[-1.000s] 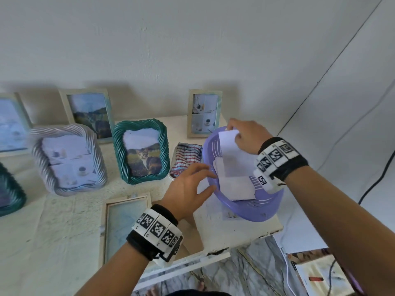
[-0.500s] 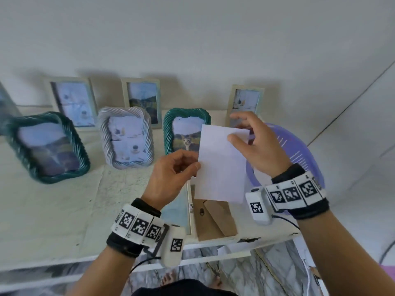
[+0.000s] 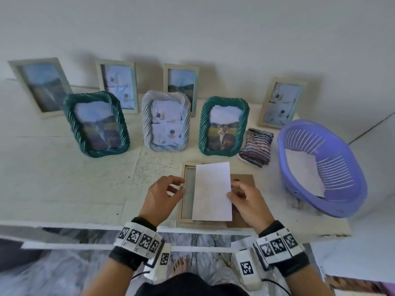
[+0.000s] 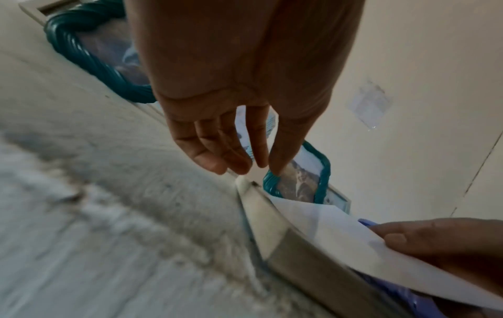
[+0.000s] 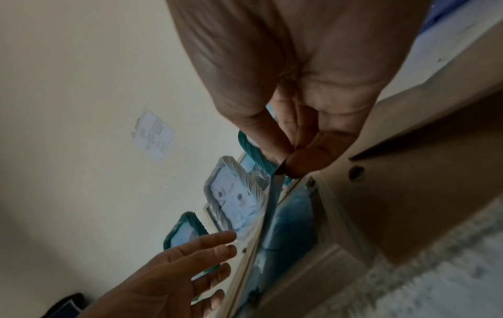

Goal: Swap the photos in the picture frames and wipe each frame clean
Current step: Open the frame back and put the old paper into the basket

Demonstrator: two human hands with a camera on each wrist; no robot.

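White counter (image 3: 64,184), surface scuffed and speckled, front edge chipped near right end. Purple slotted basket (image 3: 342,159) at right end of counter, tilted. White wall (image 3: 192,28) behind counter; printed paper sheet (image 5: 153,136) stuck on it, plus clear tape patch (image 4: 370,105). Marbled grey floor (image 3: 64,270) below counter edge.

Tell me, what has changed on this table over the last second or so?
The right hand lifted a white photo sheet out of the purple basket and brought it left, over the open wooden frame lying flat. The left hand, which touched the sheet half a second ago, has let go and hovers open beside it. The standing frames, striped cloth and basket stayed put.
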